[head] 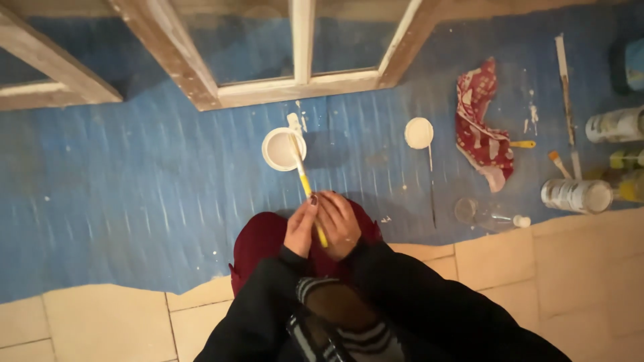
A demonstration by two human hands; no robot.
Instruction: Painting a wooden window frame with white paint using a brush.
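One paintbrush [303,175] with a yellow handle sits between two hands. The left hand [300,230] and the right hand [339,224] press close together, knuckles up, both wrapped around the lower end of the handle; the fingers of each curl shut on it, thumbs nearly touching. Both forearms, in dark sleeves, come in from below and meet at the grip above a dark red cushion [258,245].

The brush slants up and away from the grip, its bristle end resting in one open tin of white paint [282,149] just beyond the hands. One round white lid [418,133] lies farther out to the right of the grip. Past it lies one crumpled red patterned cloth [481,127]. Two more small brushes [559,164] lie near the cloth, one partly tucked under it. One clear plastic bottle [484,214] lies on its side right of the hands, and two lying cans [577,195] sit well apart at the far right. A wooden window frame [295,84] leans beyond the tin, on blue sheeting [121,188].
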